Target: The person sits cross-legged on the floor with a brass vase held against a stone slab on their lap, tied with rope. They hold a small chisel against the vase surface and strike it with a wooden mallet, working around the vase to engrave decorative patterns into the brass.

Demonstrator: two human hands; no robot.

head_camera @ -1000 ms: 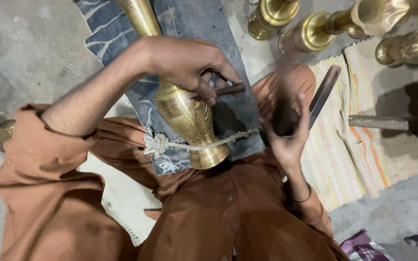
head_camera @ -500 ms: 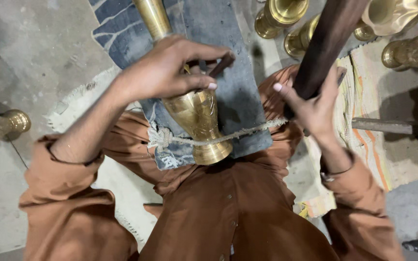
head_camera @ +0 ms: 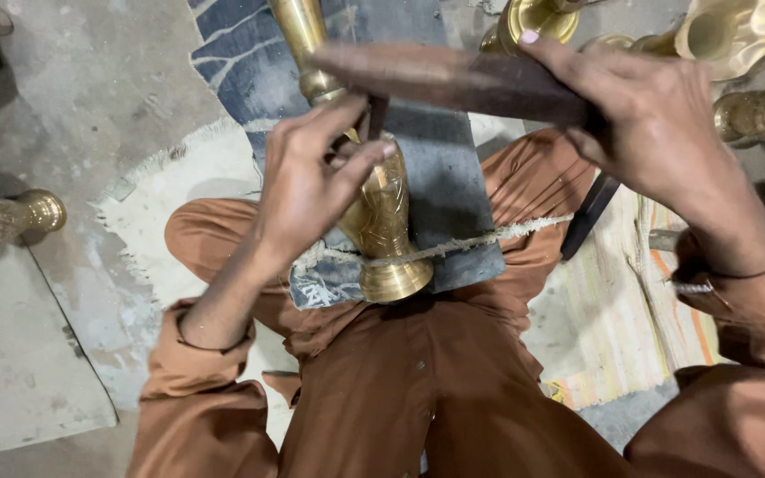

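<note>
One engraved brass vase point(head_camera: 374, 208) lies roped to a grey-blue padded block point(head_camera: 440, 190) at centre, the right hand point(head_camera: 657, 124) at two o'clock gripping a brown wooden mallet point(head_camera: 453, 80) above it, the left hand point(head_camera: 312, 190) pinching a dark metal chisel point(head_camera: 376, 119) against its neck.

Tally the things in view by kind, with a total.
Brass vases: 5, one on the lap, one at left, three at upper right.
Wooden mallet: 1
Chisel: 1
Cord: 1
Total: 8
</note>
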